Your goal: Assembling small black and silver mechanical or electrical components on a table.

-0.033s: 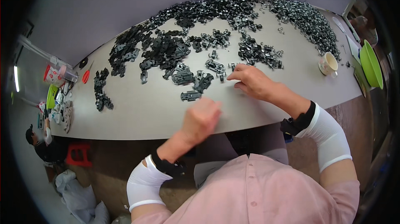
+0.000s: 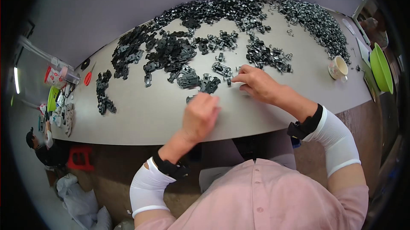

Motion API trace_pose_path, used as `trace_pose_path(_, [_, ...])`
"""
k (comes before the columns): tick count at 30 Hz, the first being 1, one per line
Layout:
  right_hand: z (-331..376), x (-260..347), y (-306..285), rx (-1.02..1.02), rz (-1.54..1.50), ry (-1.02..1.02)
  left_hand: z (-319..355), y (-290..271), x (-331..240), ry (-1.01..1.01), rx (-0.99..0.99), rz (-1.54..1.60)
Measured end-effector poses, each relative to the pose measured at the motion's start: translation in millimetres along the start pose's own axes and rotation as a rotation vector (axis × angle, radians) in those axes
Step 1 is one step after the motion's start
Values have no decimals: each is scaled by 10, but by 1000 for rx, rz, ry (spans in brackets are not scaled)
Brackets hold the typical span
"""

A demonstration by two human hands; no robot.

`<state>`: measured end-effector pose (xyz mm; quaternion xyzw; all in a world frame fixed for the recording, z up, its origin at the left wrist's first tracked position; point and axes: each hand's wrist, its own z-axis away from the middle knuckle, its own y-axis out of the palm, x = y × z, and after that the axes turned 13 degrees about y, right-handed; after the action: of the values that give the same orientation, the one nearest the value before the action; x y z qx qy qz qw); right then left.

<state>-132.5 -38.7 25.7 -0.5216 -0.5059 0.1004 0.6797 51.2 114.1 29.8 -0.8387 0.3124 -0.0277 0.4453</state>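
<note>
My left hand (image 2: pixel 200 116) is low over the near middle of the table, blurred by motion, its fingers curled under and mostly hidden. It partly covers a dark grey toy car chassis (image 2: pixel 190 99). Just beyond lie another chassis (image 2: pixel 209 84) and a wider one (image 2: pixel 188 80). My right hand (image 2: pixel 258 84) rests to the right of these, index finger and thumb a little apart, with no object visible between them. By its index fingertip is a small wheel-and-axle piece (image 2: pixel 229 81). Beyond that lies a chassis with wheels (image 2: pixel 221 69).
A heap of dark chassis (image 2: pixel 173 50) spreads across the middle left. Wheel-and-axle pieces (image 2: pixel 314 22) pile up at the far right. Around the edges are a cup (image 2: pixel 338 68), a green basin (image 2: pixel 381 68) and red-handled scissors (image 2: pixel 88 78). Another person (image 2: pixel 42 151) is at far left.
My left hand has moved slightly left and away from me, now covering part of the nearest chassis. My right hand stays almost where it was.
</note>
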Motion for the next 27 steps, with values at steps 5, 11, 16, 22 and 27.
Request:
trace_pose_path(5, [-251, -19, 123, 25, -75, -7, -23, -6, 463, -121, 52, -100])
trace_pose_path(11, [-351, -6, 68, -2, -90, -28, -95, 208, 483, -214, 122, -72])
trace_pose_path(16, [-330, -150, -68, -85, -86, -14, -128, 267, 447, -168, 110, -48])
trace_pose_path(22, [-141, -554, -400, -137, 34, 151, -96, 266, 420, -167, 94, -17])
trace_pose_path(27, [7, -483, -291, -134, 66, 163, -180, 303, 381, -246, 27, -32])
